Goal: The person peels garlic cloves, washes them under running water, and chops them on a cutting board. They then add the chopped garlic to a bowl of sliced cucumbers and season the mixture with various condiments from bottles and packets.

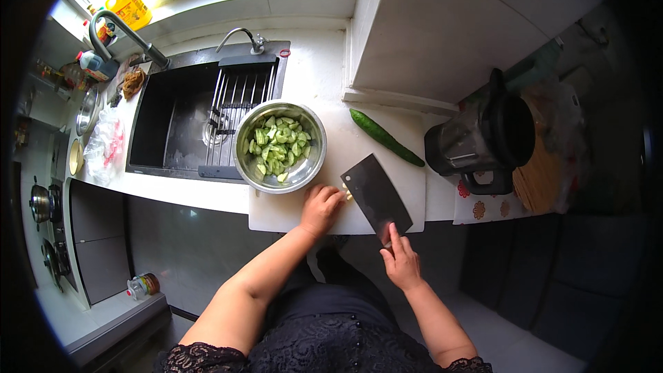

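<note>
My right hand (402,260) is wrapped round the handle of a wide dark cleaver (376,197), with one finger stretched along the blade. The blade lies tilted over the front of a white cutting board (293,215). Beside the blade's left edge, my left hand (322,210) rests low on the board with its fingers curled together. Its fingertips are at some small pale pieces (349,195), partly hidden and too small to name. Beyond that hand stands a steel bowl (315,166) of cut green cucumber pieces (277,146). A whole cucumber (387,138) lies at the board's far right.
Left of the bowl is a black sink (166,117) with a drying rack (242,90) and a tall faucet (124,31). A blender (476,141) stands to the right, near a round wooden board (542,176). A wall (414,27) juts out behind the cucumber.
</note>
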{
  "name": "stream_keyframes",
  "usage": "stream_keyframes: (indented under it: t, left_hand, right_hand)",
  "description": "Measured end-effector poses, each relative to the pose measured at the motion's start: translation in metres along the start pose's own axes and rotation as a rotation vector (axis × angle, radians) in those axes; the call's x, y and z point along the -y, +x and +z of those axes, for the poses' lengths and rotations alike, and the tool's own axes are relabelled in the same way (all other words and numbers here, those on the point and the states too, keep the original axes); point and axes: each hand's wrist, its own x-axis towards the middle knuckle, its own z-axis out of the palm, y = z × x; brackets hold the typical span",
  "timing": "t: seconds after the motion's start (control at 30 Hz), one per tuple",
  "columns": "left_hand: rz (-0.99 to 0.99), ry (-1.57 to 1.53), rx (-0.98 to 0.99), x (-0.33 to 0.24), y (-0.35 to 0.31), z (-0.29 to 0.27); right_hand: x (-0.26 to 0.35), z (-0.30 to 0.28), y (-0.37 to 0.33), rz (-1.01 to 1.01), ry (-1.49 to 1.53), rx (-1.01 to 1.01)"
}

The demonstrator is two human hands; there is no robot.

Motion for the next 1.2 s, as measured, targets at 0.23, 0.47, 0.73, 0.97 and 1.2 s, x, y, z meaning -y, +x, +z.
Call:
stream_keyframes:
  t: [0.23,0.47,0.73,0.97,1.2]
  left_hand:
    - [-0.154,0.045,0.011,0.002,-0.016,-0.011]
    - [-0.200,0.029,-0.010,0.003,-0.021,-0.015]
    - [-0.187,-0.027,0.004,-0.006,-0.010,-0.014]
    - [0.010,-0.078,0.042,-0.007,0.019,0.014]
    - [-0.027,-0.143,-0.030,-0.021,0.014,0.010]
  right_hand:
    - [0.006,0.031,-0.018,-0.102,-0.174,-0.117]
    - [-0.007,0.049,-0.025,-0.139,-0.222,-0.146]
    - [-0.011,0.041,-0.026,-0.048,0.001,-0.331]
    - [0.011,0.002,0.023,0.292,0.205,-0.176]
    - [0.004,0.001,0.027,0.161,0.075,-0.124]
